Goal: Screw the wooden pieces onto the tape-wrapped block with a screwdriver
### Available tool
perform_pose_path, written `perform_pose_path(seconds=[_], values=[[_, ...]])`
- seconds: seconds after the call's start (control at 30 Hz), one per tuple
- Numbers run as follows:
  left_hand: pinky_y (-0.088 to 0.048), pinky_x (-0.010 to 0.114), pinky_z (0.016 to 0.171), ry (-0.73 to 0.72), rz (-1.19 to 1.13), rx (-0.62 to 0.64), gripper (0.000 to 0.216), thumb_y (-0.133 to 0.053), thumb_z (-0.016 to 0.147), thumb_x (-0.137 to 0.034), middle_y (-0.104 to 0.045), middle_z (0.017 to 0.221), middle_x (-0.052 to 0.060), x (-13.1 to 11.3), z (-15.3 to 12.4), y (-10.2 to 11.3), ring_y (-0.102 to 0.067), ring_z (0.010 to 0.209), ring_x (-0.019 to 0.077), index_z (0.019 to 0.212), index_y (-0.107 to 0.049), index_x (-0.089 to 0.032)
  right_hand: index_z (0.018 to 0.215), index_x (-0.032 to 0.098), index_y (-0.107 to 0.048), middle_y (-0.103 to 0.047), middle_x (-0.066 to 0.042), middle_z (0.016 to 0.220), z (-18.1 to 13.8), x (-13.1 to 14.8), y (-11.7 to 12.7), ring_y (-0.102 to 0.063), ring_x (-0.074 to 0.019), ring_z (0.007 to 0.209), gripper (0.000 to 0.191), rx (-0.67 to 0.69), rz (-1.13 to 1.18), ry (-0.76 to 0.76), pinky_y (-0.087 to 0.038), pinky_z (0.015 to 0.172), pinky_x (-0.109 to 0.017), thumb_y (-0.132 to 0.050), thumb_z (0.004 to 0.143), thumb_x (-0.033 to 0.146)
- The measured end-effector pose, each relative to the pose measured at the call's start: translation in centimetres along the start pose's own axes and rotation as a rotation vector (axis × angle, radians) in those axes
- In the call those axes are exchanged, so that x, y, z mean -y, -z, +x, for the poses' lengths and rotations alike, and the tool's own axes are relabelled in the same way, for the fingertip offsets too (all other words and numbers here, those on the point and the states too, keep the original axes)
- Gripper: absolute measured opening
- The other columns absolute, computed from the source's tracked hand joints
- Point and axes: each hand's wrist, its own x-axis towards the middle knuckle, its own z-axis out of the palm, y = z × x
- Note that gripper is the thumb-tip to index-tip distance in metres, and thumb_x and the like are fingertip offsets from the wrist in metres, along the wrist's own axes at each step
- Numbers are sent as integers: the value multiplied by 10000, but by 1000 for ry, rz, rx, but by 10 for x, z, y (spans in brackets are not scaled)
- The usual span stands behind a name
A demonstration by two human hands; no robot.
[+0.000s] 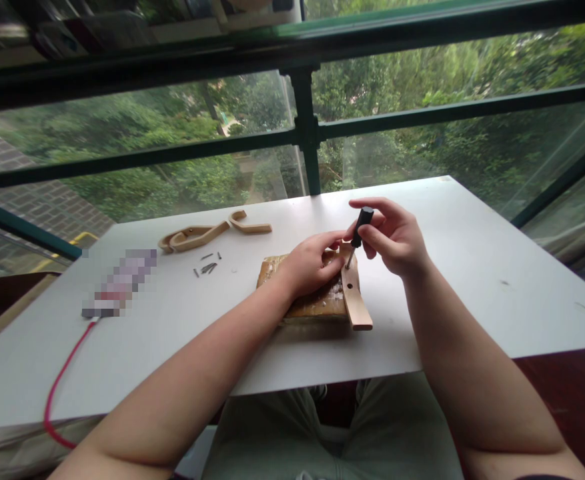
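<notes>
My right hand (397, 240) grips a small screwdriver (364, 220) by its black handle, with the index finger raised off it. The shaft slants down to a hole in a pale wooden piece (358, 310), where the tip meets a screw too small to make out clearly. A second, dark hole shows nearer to me in the same piece. Fingers of my left hand (309, 263) close on the far part of the wood, partly hiding it. Beneath that hand lies a worn brown block (317, 307), its top scuffed and flecked with white; the wooden piece rests along its right edge.
Several loose screws (209, 268) lie left of the block. Behind them are bent wooden pieces (199, 237) and a hook-shaped one (252, 227). A blurred-out object (122, 283) with a red cable (65, 370) is farther left on the white table (472, 287). Green-framed windows border the far side.
</notes>
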Motion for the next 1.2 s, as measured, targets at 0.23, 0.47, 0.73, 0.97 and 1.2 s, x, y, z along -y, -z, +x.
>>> perform_pose_path(seconds=[0.23, 0.47, 0.73, 0.97, 1.2], values=[[-495, 310, 943, -7, 32, 16, 446, -561, 859, -175, -663, 1171, 57, 2, 0, 1, -623, 1014, 177, 1304, -549, -194, 1001, 185, -624, -505, 28, 663, 2, -4, 0, -429, -76, 523, 256, -114, -163, 90, -339, 477, -237, -707, 782, 289], [-492, 300, 945, -12, 21, 10, 456, -577, 847, -178, -660, 1178, 51, 5, 0, 0, -622, 1016, 171, 1301, -548, -199, 1006, 212, -565, -513, 41, 639, 2, -7, -5, -483, -100, 550, 229, -209, -234, 99, -386, 535, -258, -668, 814, 283], [-507, 300, 926, -5, 6, 23, 426, -562, 849, -171, -665, 1178, 61, 2, 1, 1, -628, 1018, 183, 1274, -568, -186, 1028, 240, -494, -538, 48, 602, 1, -9, -8, -538, -127, 528, 331, -166, -136, 49, -426, 529, -273, -677, 804, 402], [-499, 315, 954, -11, -18, 30, 395, -541, 856, -166, -660, 1190, 56, -2, 2, 1, -626, 1045, 188, 1248, -575, -195, 1155, 228, -490, -609, -4, 733, -2, -9, -7, -452, -111, 516, 351, -71, -55, 67, -362, 454, -256, -463, 887, 453], [-502, 309, 935, -10, 6, 14, 396, -556, 851, -183, -671, 1135, 62, 1, 1, 0, -627, 1008, 184, 1247, -574, -175, 1169, 201, -559, -637, -33, 788, -2, -3, -9, -574, -130, 640, 334, -72, -112, 117, -441, 519, -262, -582, 868, 343]])
